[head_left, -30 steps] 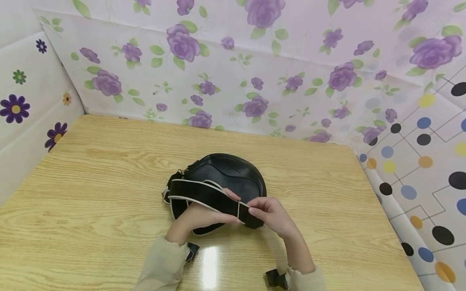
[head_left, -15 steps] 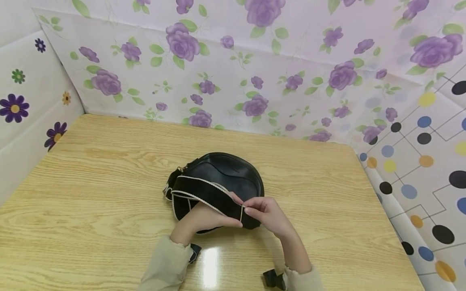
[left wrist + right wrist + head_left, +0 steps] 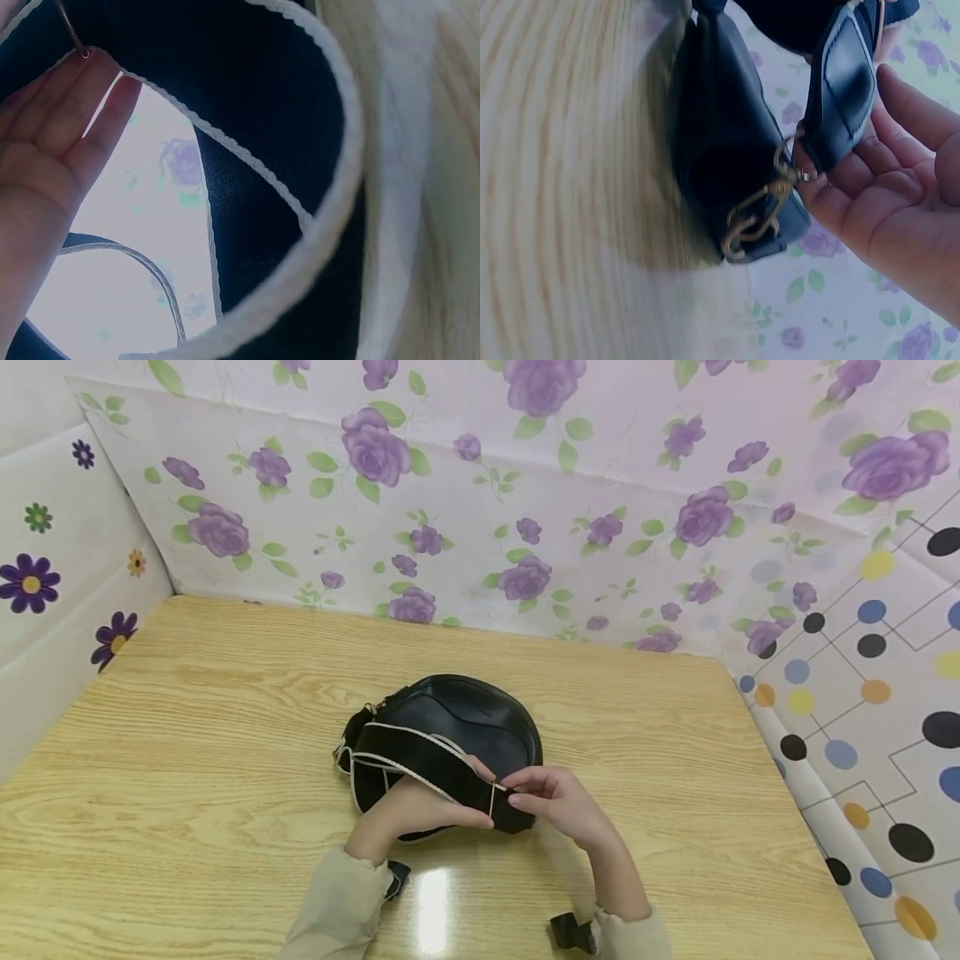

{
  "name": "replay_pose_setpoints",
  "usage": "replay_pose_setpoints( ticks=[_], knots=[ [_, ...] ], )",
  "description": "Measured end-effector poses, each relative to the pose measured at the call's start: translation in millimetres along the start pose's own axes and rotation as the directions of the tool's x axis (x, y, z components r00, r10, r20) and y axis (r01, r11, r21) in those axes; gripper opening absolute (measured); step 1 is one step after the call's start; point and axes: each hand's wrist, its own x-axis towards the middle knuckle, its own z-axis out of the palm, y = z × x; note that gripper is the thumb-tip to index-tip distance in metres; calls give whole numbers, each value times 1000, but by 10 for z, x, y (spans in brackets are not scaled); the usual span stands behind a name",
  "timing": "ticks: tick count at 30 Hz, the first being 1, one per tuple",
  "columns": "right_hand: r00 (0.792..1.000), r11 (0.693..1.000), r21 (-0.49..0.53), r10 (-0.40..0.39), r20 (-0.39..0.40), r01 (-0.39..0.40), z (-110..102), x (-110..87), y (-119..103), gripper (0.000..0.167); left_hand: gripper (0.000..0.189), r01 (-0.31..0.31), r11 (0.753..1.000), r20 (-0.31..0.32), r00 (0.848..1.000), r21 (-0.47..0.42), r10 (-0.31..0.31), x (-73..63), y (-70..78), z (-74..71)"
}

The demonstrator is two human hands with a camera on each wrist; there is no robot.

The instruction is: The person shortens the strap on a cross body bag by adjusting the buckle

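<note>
Black strap (image 3: 420,756) pinched by left fingers (image 3: 471,817), right fingers (image 3: 531,775) nearly closed on its edge, bag (image 3: 483,722) behind partly hidden

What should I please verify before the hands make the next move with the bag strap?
1. Bag rests on the table: ok.
2. Left hand holds the strap: ok.
3. Right hand has its fingertips beside the gold slider: ok.
4. Strap lies straight: not ok, it curves in loops.
5. Gold clasp is fully latched: cannot tell, the right wrist view is too soft.
</note>
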Motion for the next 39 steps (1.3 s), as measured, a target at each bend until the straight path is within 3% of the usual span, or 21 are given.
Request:
replay_pose_setpoints(
  ticks=[8, 16, 26, 32, 39],
  knots=[
    [999, 990, -141, -7, -47, 0, -68, -76, 6, 24, 39, -11, 1000, -4, 1000, -11, 11, -1, -19, 5],
    [998, 943, -328, -60, -34, 46, 34, -107, -44, 34, 40, -12, 1000, -9, 1000, -15, 12, -6, -19, -6],
    [998, 921, -388, -55, -31, 39, 136, -115, -41, 59, 40, 13, 1000, -18, 1000, -10, -13, -5, -21, -1],
    [995, 883, -466, -81, -52, 47, 159, -121, -37, 55, 41, 55, 998, -39, 998, 7, -55, -5, -43, 1],
    [986, 850, -516, -157, -52, 108, 164, -126, -44, 47, 40, 53, 998, -59, 997, 19, -51, -4, -45, -5]
  ],
)
